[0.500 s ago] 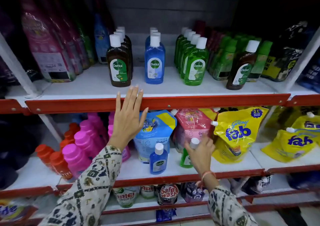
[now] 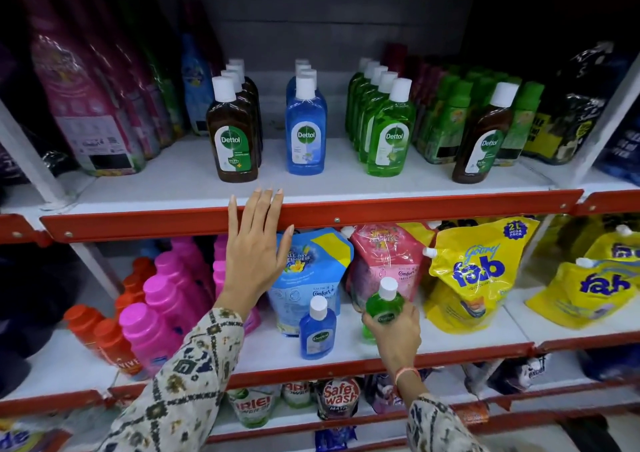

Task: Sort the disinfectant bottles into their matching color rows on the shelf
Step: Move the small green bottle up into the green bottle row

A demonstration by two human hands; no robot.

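Observation:
On the upper shelf (image 2: 180, 177) stand three rows of Dettol bottles: a brown row (image 2: 232, 132), a blue row (image 2: 306, 129) and a green row (image 2: 388, 129). A single brown bottle (image 2: 483, 136) stands apart at the right, in front of green-capped bottles. On the lower shelf a small blue Dettol bottle (image 2: 317, 328) stands upright. My right hand (image 2: 394, 330) is shut on a small green Dettol bottle (image 2: 383, 304), tilted and lifted just off the lower shelf. My left hand (image 2: 258, 247) rests flat and open on the upper shelf's red front rail (image 2: 415, 209).
Pink refill pouches (image 2: 83, 105) fill the upper shelf's left side, dark packs (image 2: 575, 112) its right. The lower shelf holds pink bottles (image 2: 162, 299), orange bottles (image 2: 104, 337), blue and pink Comfort pouches (image 2: 311, 264) and yellow fab pouches (image 2: 478, 268). More detergent packs sit below.
My right hand has closed around the small green bottle and raised and tilted it off the lower shelf. My left hand stays on the red rail.

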